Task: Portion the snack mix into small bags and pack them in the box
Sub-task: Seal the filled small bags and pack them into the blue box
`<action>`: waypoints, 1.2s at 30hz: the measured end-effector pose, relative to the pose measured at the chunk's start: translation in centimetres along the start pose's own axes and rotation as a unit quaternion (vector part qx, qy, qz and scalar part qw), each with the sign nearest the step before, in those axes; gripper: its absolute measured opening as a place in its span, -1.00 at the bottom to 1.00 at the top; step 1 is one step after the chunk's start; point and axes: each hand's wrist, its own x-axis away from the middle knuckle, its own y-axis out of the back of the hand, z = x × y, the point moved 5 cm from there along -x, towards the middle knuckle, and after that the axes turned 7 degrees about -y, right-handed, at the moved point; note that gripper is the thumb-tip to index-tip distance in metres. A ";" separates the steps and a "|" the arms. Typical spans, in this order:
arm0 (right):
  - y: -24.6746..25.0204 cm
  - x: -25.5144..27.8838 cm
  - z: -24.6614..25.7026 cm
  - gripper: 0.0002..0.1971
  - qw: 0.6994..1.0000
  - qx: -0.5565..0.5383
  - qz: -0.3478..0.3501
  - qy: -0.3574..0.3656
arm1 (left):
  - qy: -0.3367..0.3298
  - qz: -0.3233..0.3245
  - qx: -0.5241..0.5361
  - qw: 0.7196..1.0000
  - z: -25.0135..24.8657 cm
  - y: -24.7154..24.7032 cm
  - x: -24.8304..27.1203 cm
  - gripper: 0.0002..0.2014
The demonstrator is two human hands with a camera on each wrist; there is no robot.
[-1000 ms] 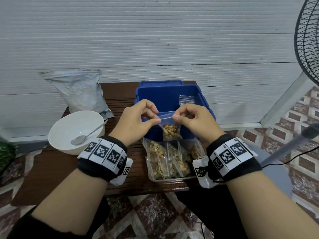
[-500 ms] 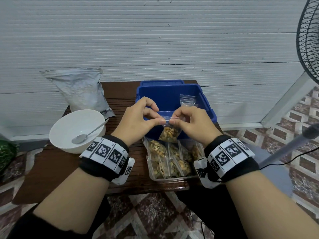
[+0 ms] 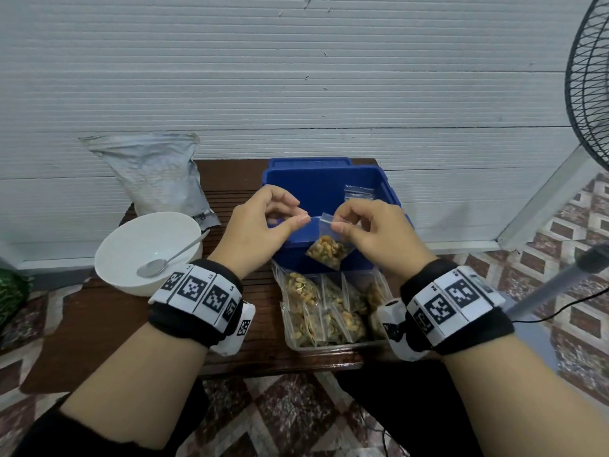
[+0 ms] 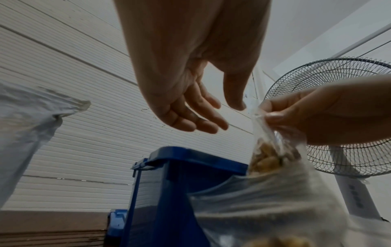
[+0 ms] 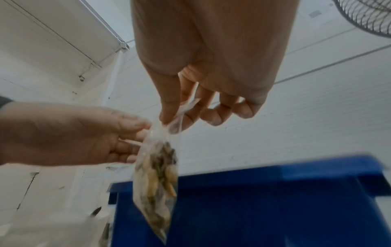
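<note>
A small clear zip bag (image 3: 328,250) with snack mix in its bottom hangs tilted over the front wall of the blue box (image 3: 316,179). My right hand (image 3: 336,225) pinches its top edge between thumb and forefinger; the right wrist view shows the same hand (image 5: 171,122) and bag (image 5: 160,175). My left hand (image 3: 298,216) hovers just left of the bag's top with its fingers relaxed (image 4: 222,115) and holds nothing. In front of the blue box, a clear plastic tray (image 3: 329,347) holds several filled bags (image 3: 306,291).
An empty zip bag (image 3: 357,192) stands inside the blue box at its right. A white bowl (image 3: 145,245) with a spoon (image 3: 164,262) sits on the left of the wooden table (image 3: 99,324). Behind it a grey snack pouch (image 3: 158,173) leans on the wall. A fan (image 3: 590,77) stands right.
Both hands pinched the bag's top edge before. Now my left hand has let go and drawn slightly left, and the bag hangs tilted from my right hand alone.
</note>
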 end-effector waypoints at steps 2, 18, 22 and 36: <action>1.5 -0.5 0.9 -0.78 1.000 0.028 0.009 -0.012 | 0.008 -0.046 -0.020 0.999 0.7 1.0 -0.4 -0.88; 1.6 -14.6 3.8 -0.92 0.911 0.361 0.196 -0.015 | 0.150 -0.024 -0.100 0.983 6.4 2.1 -7.6 -0.53; -1.4 -16.7 1.5 -0.86 0.880 0.394 0.264 -0.032 | 0.125 0.004 -0.122 0.985 7.5 1.2 -8.5 -0.56; -6.2 -19.6 -3.2 -0.89 0.831 0.442 0.333 -0.063 | 0.129 -0.006 -0.088 0.988 10.3 0.4 -8.5 -0.53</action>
